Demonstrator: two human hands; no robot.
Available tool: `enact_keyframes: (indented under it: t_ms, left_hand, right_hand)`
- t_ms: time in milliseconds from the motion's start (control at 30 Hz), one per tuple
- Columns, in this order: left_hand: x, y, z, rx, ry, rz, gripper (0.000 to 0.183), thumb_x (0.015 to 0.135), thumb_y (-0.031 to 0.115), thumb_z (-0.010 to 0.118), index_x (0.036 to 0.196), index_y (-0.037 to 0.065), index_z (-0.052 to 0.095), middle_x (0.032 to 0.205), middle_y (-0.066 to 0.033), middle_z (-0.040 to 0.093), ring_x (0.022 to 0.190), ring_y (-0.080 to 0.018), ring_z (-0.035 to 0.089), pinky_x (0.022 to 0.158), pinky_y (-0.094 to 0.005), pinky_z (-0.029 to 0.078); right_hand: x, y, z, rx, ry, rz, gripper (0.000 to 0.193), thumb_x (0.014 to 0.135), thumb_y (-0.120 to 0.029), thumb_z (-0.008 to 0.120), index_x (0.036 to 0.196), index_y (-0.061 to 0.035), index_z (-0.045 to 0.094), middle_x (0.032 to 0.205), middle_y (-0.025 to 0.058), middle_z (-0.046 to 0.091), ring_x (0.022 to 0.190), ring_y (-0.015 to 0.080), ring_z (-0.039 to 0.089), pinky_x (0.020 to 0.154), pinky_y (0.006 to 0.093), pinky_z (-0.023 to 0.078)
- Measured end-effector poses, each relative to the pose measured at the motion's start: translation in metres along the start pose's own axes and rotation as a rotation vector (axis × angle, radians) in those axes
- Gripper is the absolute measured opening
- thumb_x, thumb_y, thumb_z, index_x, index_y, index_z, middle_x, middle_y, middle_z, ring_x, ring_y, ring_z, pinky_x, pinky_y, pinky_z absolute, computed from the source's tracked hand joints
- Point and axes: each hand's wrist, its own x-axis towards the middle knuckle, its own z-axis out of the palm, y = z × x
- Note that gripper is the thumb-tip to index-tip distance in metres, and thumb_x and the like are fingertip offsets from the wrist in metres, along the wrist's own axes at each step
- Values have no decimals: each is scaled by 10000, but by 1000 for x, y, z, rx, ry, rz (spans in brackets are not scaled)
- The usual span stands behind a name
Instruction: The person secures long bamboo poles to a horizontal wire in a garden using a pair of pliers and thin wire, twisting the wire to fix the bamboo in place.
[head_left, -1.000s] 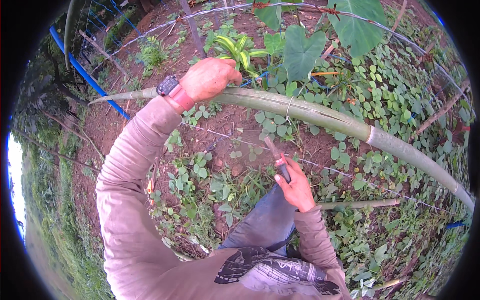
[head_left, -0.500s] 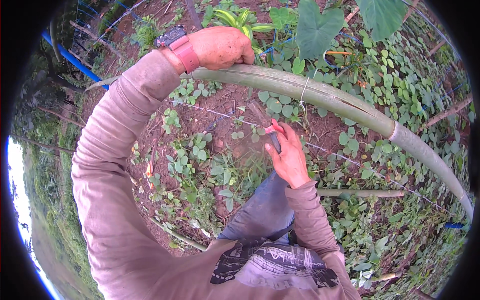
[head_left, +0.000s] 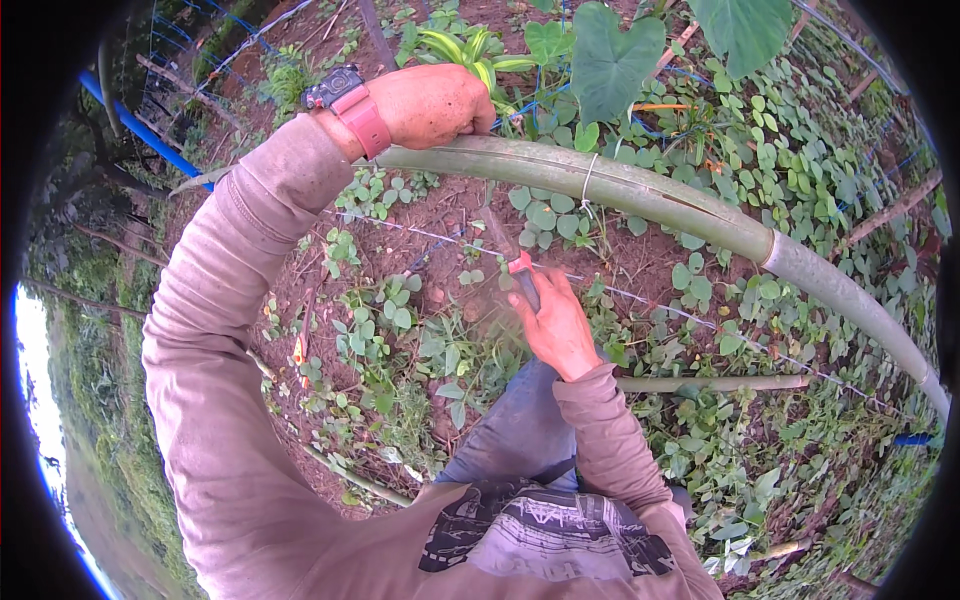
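My left hand (head_left: 425, 105), with a red-strapped watch at its wrist, is closed over the left part of a thick green bamboo pole (head_left: 520, 165); its fingertips are hidden behind the pole. Long splits run along the bamboo. A thin white wire (head_left: 590, 182) loops round it, its ends hanging below. Below the pole, my right hand (head_left: 560, 325) is closed round the handle of a knife-like tool (head_left: 500, 237) with a narrow brownish blade and a red-and-grey handle. The blade points up and left towards the pole; I cannot tell whether it touches.
A thin strand of wire (head_left: 650, 303) crosses behind my right hand. Another pole (head_left: 715, 383) lies to the right among low leafy plants. Large heart-shaped leaves (head_left: 617, 62) stand beyond the bamboo. A blue pipe (head_left: 140, 122) slants at the far left. My bent knee (head_left: 515, 425) is below.
My right hand and the tool have shifted slightly left and downward in the picture. The whole view has drifted a little too. My left hand keeps its hold on the bamboo.
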Motion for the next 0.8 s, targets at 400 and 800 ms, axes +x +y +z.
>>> enact_keyframes:
  t_ms: [400,800]
  left_hand:
    - [-35,39,-19,186,357,-262,82,820,3,594,874,-2,656,828,-201,662,841,-399,666,747,-473,541]
    - [-70,85,76,-1431,907,-742,172,913,63,672,1064,-11,708,803,-16,686,678,-62,612,590,-217,484]
  right_hand:
    - [-7,-10,21,109,85,-11,314,928,-188,645,1181,-11,587,1092,213,567,1000,421,591,848,479,483]
    - [-21,-41,10,318,-65,-15,263,951,-212,630,1088,11,601,976,209,613,930,400,612,819,465,483]
